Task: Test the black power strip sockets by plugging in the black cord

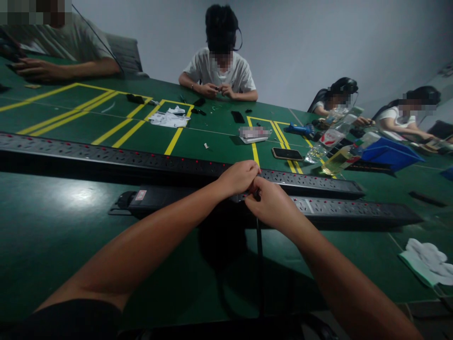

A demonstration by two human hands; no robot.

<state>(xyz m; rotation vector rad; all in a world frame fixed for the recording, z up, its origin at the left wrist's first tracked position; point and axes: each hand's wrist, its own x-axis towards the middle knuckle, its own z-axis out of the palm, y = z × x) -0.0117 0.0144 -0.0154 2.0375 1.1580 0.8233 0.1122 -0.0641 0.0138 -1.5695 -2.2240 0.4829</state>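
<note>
A long black power strip (pixel 339 208) with rows of sockets and red dots lies across the green table in front of me. My left hand (pixel 240 178) and my right hand (pixel 271 200) meet above its middle, fingers bent and pinched together. Whatever they pinch is hidden between the fingers. From below my right hand a black cable (pixel 260 264) runs down toward me; its upper end is covered. Just behind lies a second, longer power strip (pixel 141 157), close to my left hand.
Beyond the strips are a phone (pixel 287 154), a water bottle (pixel 327 139), a bottle of yellow liquid (pixel 339 163) and a blue tray (pixel 389 153). Crumpled white paper (pixel 170 118) lies farther back. White gloves (pixel 428 257) sit at right. Several people work around the table.
</note>
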